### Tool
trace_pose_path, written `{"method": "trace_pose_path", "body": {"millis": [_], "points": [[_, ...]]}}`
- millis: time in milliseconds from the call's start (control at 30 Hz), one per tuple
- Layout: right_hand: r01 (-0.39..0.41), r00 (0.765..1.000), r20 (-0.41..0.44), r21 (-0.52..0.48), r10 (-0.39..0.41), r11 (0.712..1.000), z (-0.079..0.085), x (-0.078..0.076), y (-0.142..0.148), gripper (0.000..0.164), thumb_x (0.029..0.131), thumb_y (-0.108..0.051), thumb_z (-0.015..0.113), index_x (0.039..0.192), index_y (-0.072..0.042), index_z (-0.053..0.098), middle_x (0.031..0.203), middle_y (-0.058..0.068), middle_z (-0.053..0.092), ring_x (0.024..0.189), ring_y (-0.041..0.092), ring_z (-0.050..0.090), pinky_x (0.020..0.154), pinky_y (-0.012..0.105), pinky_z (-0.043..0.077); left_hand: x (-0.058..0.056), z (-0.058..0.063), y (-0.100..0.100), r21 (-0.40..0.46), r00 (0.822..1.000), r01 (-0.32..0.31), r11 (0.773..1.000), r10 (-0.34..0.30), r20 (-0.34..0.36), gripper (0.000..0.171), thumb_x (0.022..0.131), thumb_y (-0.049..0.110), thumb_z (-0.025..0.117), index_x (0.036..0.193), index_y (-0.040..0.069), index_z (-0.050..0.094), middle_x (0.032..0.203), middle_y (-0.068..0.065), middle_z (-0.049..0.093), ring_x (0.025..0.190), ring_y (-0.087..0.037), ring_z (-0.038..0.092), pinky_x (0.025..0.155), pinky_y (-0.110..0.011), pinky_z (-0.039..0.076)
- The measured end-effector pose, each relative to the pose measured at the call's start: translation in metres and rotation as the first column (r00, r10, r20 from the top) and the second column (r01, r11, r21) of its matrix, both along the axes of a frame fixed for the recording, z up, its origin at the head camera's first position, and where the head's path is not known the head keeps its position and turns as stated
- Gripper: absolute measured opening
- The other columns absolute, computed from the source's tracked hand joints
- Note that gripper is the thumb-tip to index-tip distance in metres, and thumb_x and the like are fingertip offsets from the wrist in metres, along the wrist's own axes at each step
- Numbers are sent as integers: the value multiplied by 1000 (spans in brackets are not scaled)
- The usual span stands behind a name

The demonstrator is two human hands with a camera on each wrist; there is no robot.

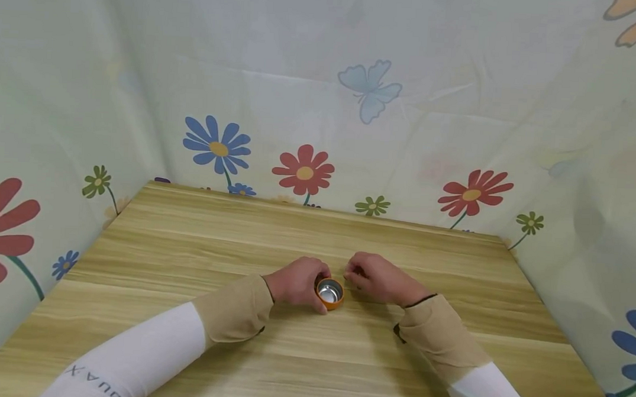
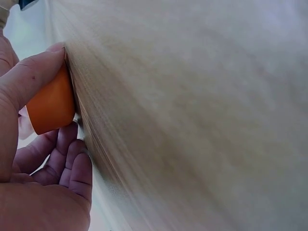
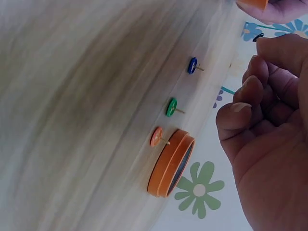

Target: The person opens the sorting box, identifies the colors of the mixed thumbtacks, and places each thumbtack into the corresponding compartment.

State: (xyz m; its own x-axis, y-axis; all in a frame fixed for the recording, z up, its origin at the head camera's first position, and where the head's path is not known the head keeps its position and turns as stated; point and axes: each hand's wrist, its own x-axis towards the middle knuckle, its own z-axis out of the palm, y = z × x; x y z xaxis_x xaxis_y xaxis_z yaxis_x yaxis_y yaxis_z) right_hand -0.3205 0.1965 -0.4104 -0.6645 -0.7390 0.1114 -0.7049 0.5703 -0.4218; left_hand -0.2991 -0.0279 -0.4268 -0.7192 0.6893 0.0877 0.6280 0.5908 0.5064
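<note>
My left hand (image 1: 297,280) holds a small round orange tin (image 1: 321,299) on the table, thumb and fingers curled round its side; its open top shows a shiny metal inside. Just right of the tin is my right hand (image 1: 382,278), fingers curled. In the right wrist view, its thumb and forefinger pinch a small dark disc (image 3: 258,37), seemingly a black thumbtack. Near that hand lie a blue thumbtack (image 3: 193,65), a green thumbtack (image 3: 172,107) and an orange thumbtack (image 3: 156,136), points up. An orange lid (image 3: 166,166) with a dark inside sits beside them. The head view hides these.
The wood-grain table (image 1: 199,235) runs back to a white cloth (image 1: 280,90) printed with flowers and butterflies. This cloth also hangs along the left and right sides.
</note>
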Motion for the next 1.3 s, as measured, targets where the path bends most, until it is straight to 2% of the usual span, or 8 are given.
{"method": "trace_pose_path", "body": {"millis": [233, 400, 567, 767, 967, 1033, 1167, 1300], "points": [[30, 996, 92, -108, -20, 994, -2, 5, 1, 4, 95, -13, 59, 92, -12, 59, 75, -6, 53, 64, 7, 50, 57, 27, 46, 1, 4, 1, -12, 1000, 2, 1000, -2, 9, 50, 61, 31, 88, 95, 7, 60, 86, 1, 57, 76, -8, 51, 69, -20, 41], [62, 984, 175, -184, -29, 981, -2, 7, 2, 11, 98, -20, 53, 95, -12, 60, 74, -1, 54, 63, 10, 50, 57, 29, 45, 1, 5, 1, -8, 1000, 2, 1000, -2, 16, 50, 62, 30, 88, 96, 7, 60, 87, 1, 58, 75, -7, 50, 68, -20, 42], [119, 946, 322, -271, -26, 955, -3, 11, 1, 20, 101, -25, 49, 98, -7, 58, 69, 7, 48, 60, 19, 46, 55, 30, 42, 1, 5, 1, 5, 1000, 2, 1000, -2, 21, 50, 62, 29, 88, 97, 6, 60, 87, 0, 58, 76, -8, 51, 68, -21, 42], [166, 856, 510, -427, 85, 889, -9, 14, -1, 29, 101, -24, 46, 100, 4, 52, 76, 18, 43, 66, 33, 41, 57, 38, 38, 3, 4, 0, 22, 1000, 6, 1000, -6, 16, 50, 62, 28, 88, 96, 5, 60, 87, -1, 58, 76, -11, 52, 68, -21, 42], [221, 748, 621, -566, 233, 794, -12, 16, -5, 30, 102, -20, 46, 97, 10, 43, 77, 13, 38, 67, 29, 35, 60, 39, 35, 2, 1, -1, 34, 1000, 1, 999, -2, 25, 51, 62, 28, 89, 96, 5, 60, 87, 0, 58, 76, -9, 52, 69, -21, 42], [246, 702, 649, -608, 294, 755, -12, 17, -7, 25, 102, -16, 44, 96, 9, 42, 80, 12, 38, 69, 27, 35, 61, 37, 34, 1, 1, -1, 30, 1000, -1, 1000, 0, 27, 51, 62, 28, 89, 96, 5, 60, 86, 0, 58, 76, -9, 52, 69, -21, 42], [263, 591, 656, -707, 469, 657, -12, 21, -10, 15, 103, -4, 34, 93, 4, 42, 82, 9, 35, 70, 22, 32, 63, 33, 30, 1, 0, 0, 21, 1000, -4, 1000, 4, 31, 51, 61, 30, 89, 96, 6, 60, 86, 2, 57, 75, -8, 52, 68, -20, 42], [254, 490, 612, -781, 620, 570, -10, 24, -13, 23, 103, 2, 23, 93, 1, 43, 81, 8, 33, 71, 20, 31, 63, 30, 30, 0, -1, 0, 29, 999, -3, 1000, 3, 32, 51, 61, 30, 89, 96, 6, 60, 86, 2, 58, 76, -8, 53, 68, -20, 42]]}}
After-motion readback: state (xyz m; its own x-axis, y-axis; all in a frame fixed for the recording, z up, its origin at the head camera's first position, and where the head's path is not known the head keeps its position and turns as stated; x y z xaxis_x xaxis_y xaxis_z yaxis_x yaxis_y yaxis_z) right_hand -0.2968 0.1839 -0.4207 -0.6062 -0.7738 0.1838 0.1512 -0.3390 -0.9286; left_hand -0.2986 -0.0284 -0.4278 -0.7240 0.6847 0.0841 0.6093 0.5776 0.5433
